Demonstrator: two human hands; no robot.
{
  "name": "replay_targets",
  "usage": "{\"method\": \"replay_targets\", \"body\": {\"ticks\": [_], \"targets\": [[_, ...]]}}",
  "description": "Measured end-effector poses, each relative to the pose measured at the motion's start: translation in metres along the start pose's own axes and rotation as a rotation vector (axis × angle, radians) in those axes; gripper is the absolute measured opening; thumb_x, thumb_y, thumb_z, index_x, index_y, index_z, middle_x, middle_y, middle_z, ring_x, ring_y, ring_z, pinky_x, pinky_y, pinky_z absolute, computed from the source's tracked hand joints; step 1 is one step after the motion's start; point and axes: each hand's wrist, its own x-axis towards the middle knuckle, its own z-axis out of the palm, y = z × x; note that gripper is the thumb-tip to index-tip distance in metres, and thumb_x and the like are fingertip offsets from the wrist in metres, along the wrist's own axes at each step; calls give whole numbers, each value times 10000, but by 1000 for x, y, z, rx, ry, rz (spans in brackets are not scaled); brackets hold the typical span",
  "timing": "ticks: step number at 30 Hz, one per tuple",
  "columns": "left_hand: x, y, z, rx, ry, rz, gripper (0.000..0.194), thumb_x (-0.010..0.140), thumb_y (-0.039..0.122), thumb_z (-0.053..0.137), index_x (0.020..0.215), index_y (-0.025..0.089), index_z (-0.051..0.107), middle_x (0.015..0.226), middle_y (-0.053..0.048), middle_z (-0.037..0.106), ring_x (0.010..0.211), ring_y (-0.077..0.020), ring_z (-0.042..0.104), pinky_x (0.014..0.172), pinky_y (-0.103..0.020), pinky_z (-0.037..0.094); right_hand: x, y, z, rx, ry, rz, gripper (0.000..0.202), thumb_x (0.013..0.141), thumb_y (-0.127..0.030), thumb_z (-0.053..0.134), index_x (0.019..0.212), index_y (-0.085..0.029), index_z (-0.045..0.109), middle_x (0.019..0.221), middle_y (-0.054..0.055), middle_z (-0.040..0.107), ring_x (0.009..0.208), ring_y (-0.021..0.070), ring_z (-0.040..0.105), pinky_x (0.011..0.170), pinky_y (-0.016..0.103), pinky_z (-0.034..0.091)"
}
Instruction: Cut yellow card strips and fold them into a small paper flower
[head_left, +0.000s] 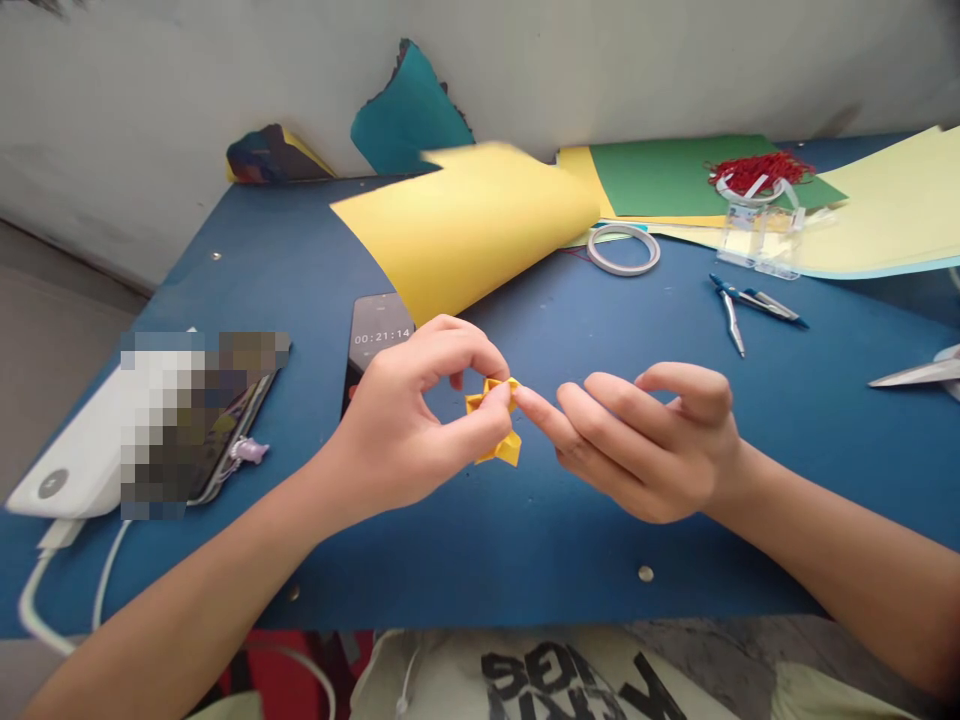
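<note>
My left hand [427, 415] pinches a small folded yellow paper piece [508, 447] between thumb and fingers, above the near middle of the blue table [480, 560]. Parts of the piece stick out above and below the thumb. To its right, my right hand [645, 435] has its index fingertip against the upper right edge of the piece. The other fingers of that hand are curled loosely and apart, with nothing held in them. Behind my left hand lies a phone [367, 325] showing a timer, partly hidden by the hand and by a large yellow sheet [480, 220].
A white power bank [90, 440] with a cable and a second phone [247, 420] lie at left. Behind are a tape roll [624, 268], green paper [660, 178], red string [761, 173] and a clear case [761, 240]. Pens [757, 300] and scissors [919, 372] are at right.
</note>
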Motion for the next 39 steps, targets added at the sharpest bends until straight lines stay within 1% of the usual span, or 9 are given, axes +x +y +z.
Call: {"method": "replay_targets", "body": {"ticks": [5, 10, 17, 25, 33, 39], "targets": [[1, 1, 0, -14, -7, -7, 88, 775, 124, 551, 718, 190, 566, 731, -7, 574, 750, -149, 531, 626, -285, 431, 0, 0, 1, 0, 13, 1, 229, 833, -246, 598, 1045, -192, 667, 756, -28, 612, 684, 93, 509, 659, 307, 330], [1, 1, 0, -10, -3, -3, 94, 768, 117, 548, 712, 191, 564, 723, -1, 574, 746, -148, 534, 627, -283, 432, 2, 1, 0, 13, 27, -8, 241, 827, -238, 610, 1047, -159, 670, 734, -23, 615, 663, 92, 509, 648, 307, 327], [2, 1, 1, 10, -5, -1, 96, 770, 122, 541, 707, 193, 561, 717, -5, 581, 749, -152, 540, 626, -274, 432, 1, 1, -1, 2, 18, -15, 232, 821, -239, 616, 1038, -184, 676, 748, -24, 608, 677, 91, 510, 659, 311, 332], [1, 0, 0, 12, -6, 5, 100, 767, 124, 541, 701, 198, 556, 714, -4, 578, 754, -154, 538, 624, -280, 433, 2, 2, -1, 20, 28, -21, 243, 832, -247, 601, 1047, -161, 675, 745, -15, 612, 673, 95, 507, 646, 309, 324], [1, 0, 1, 26, 8, 4, 91, 760, 134, 547, 701, 203, 556, 722, -3, 587, 759, -156, 547, 617, -273, 443, 0, 1, -2, 20, 31, -28, 227, 839, -267, 592, 1028, -179, 682, 731, -25, 620, 666, 94, 516, 640, 294, 329], [1, 0, 1, -3, -2, 4, 90, 769, 122, 544, 706, 184, 559, 722, -6, 573, 747, -149, 526, 629, -278, 436, 1, 3, -2, 17, 35, -33, 210, 840, -280, 597, 1008, -183, 680, 729, -26, 624, 660, 90, 524, 629, 299, 334]]}}
